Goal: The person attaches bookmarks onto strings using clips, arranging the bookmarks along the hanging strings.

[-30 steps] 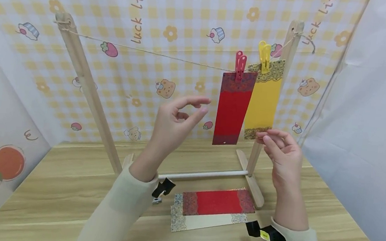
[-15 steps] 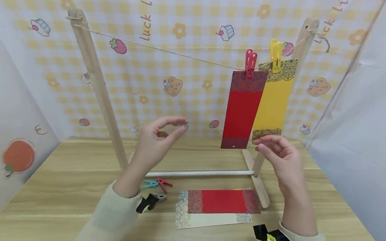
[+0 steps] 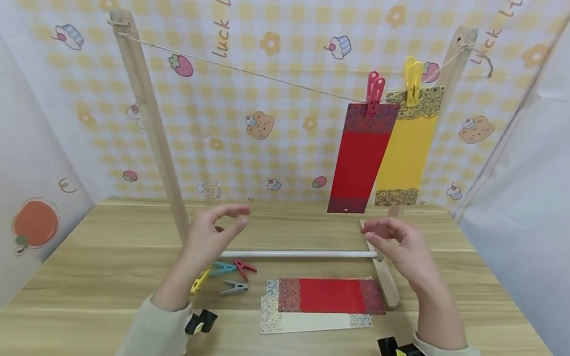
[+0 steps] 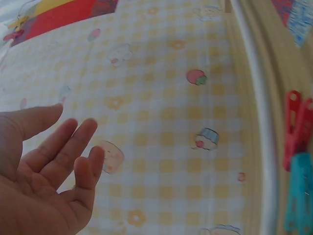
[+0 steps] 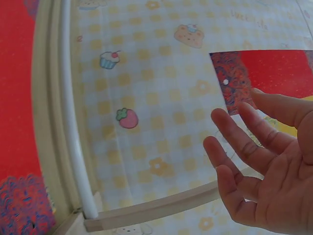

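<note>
My left hand point(image 3: 211, 234) hovers above the clothespins, fingers loosely bent, nothing held; the left wrist view shows its bare palm. Under it lie a teal clothespin point(image 3: 223, 269), a red clothespin point(image 3: 245, 268), a grey clothespin point(image 3: 234, 288) and a yellow clothespin point(image 3: 199, 282). My right hand point(image 3: 405, 253) floats by the right post with relaxed fingers, holding nothing. From the string hang a red card point(image 3: 360, 162) under a red clothespin point(image 3: 375, 95) and a yellow card point(image 3: 405, 154) under a yellow clothespin point(image 3: 412, 83). Another red card point(image 3: 333, 296) lies over a cream card point(image 3: 315, 322).
A wooden post point(image 3: 148, 115) on the left and another post point(image 3: 455, 63) on the right carry the string point(image 3: 253, 74). A white rod point(image 3: 298, 254) joins them low down. The right foot point(image 3: 388, 283) sits beside the flat cards. A checked cloth point(image 3: 278, 143) hangs behind.
Both hands have come down and away from the hanging cards, the left also moving leftward. The head view has shifted slightly. The loose clothespins now show beside the left hand.
</note>
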`<state>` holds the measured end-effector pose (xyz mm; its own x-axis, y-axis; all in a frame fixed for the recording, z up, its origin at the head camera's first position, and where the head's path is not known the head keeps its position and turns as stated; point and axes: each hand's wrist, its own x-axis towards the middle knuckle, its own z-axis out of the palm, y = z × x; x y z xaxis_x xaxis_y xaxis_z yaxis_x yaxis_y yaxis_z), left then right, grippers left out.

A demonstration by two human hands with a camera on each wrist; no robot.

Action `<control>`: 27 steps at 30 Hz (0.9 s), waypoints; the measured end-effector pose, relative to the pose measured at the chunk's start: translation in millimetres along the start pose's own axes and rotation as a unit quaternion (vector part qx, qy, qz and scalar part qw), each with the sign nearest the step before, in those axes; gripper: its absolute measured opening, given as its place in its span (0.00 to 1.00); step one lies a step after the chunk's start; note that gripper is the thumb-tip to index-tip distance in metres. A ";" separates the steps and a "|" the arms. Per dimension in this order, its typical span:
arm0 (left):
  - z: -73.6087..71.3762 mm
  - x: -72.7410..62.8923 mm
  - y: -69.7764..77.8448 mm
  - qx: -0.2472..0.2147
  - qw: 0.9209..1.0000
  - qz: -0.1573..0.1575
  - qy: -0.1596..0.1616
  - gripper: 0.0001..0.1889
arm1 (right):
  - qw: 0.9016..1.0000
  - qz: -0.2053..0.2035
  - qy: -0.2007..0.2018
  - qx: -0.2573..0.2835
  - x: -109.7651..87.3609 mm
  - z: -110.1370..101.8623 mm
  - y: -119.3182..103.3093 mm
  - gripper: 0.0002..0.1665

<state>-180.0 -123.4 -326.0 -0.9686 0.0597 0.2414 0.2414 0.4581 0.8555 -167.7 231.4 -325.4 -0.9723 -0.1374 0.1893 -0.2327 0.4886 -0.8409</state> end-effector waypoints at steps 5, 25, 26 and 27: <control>4.2 -6.3 -21.8 0.049 0.997 -0.016 -0.054 0.14 | 0.997 0.008 -0.075 -0.027 0.0 3.7 13.6 0.16; 18.2 -14.0 -64.9 0.071 0.985 -0.030 -0.151 0.14 | 0.968 0.067 -0.222 -0.092 1.0 24.6 48.2 0.24; 18.7 -13.7 -65.5 0.076 0.985 -0.032 -0.152 0.14 | 0.968 0.065 -0.225 -0.093 1.0 24.6 48.2 0.24; 19.2 -13.5 -66.4 0.080 0.984 -0.034 -0.153 0.14 | 0.967 0.062 -0.228 -0.094 1.0 24.5 48.5 0.24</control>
<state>-184.1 -137.6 -394.8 -0.9607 0.2770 0.0168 0.1871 0.6022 0.7761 -179.4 233.9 -378.4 -0.8919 -0.4119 -0.1868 -0.1564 0.6683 -0.7272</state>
